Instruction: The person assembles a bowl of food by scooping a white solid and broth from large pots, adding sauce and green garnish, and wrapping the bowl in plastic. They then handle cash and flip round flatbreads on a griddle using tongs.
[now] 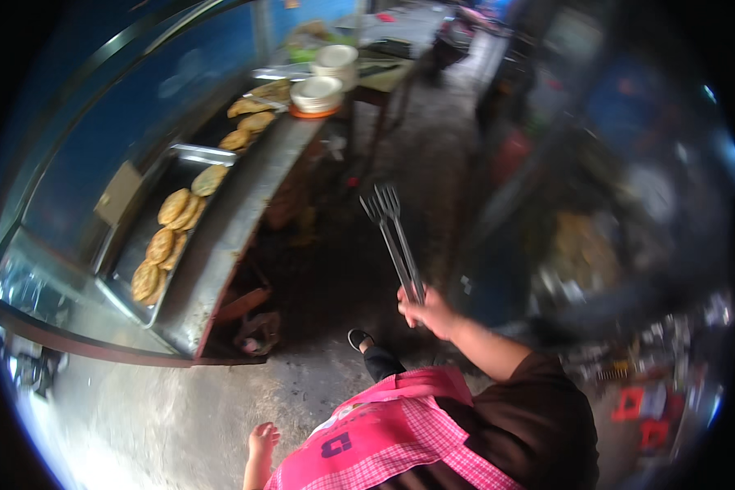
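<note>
My right hand [427, 311] grips the handle end of long metal food tongs [399, 245]. The fork-like tips point away from me, slightly apart, with nothing seen between them. My left hand [263, 437] hangs low beside the pink apron [367, 432], fingers loosely bent and nothing visible in it. To the left, a metal tray [136, 245] in a glass-fronted counter case holds several round browned flatbreads [160, 246], partly overlapping. Beyond it, more flat fried pieces [254, 122] lie on a dark tray. The tongs are apart from the food.
A metal counter ledge [245, 226] runs along my left, ending in stacked white plates [316, 95]. Dark floor [429, 147] stretches ahead. On the right, a blurred worktop bears a tan mass [585, 248] that I cannot identify. A plastic bag [258, 334] sits under the counter.
</note>
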Demonstrator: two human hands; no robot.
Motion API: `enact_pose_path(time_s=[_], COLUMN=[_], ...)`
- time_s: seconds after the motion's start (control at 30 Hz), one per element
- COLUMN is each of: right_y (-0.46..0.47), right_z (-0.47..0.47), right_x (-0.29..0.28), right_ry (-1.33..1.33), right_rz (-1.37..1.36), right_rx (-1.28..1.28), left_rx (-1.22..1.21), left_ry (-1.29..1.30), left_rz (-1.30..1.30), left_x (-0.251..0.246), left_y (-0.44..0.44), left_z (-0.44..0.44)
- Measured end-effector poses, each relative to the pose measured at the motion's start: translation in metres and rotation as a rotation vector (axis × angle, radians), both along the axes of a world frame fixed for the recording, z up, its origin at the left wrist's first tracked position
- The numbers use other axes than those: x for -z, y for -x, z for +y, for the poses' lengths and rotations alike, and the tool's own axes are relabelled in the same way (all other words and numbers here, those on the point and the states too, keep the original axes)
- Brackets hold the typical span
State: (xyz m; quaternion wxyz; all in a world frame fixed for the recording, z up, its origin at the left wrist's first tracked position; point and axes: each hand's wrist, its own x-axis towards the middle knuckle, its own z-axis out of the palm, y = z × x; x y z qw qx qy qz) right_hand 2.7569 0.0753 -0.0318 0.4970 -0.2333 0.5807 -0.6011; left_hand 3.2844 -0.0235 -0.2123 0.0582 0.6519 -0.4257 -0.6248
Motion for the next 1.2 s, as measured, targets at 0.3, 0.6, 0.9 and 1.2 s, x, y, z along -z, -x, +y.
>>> enact_pose_path(time_s=[0.3, 0.6, 0.9, 1.2], right_y=[-0.1, -0.049, 0.067, 0.214], right_z=[0.316, 0.542, 0.732, 0.722], right_x=[0.024, 0.04, 0.043, 0.046], right_ry=[-0.517, -0.443, -0.164, -0.066], right_rz=[-0.142, -0.27, -0.119, -0.315], right_rx=[0.163, 0.259, 0.644, 0.724], left_rx=[-0.074, 1.098, 1.621, 1.05], left_ry=[-0.031, 0.495, 0.118, 0.19], left_rz=[0.023, 0.081, -0.147, -0.24], left_x=[0.017, 0.086, 0.045, 0.033], left_y=[-0.026, 0.092, 0.263, 0.357], left_z=[0.064, 0.247, 0.402, 0.404])
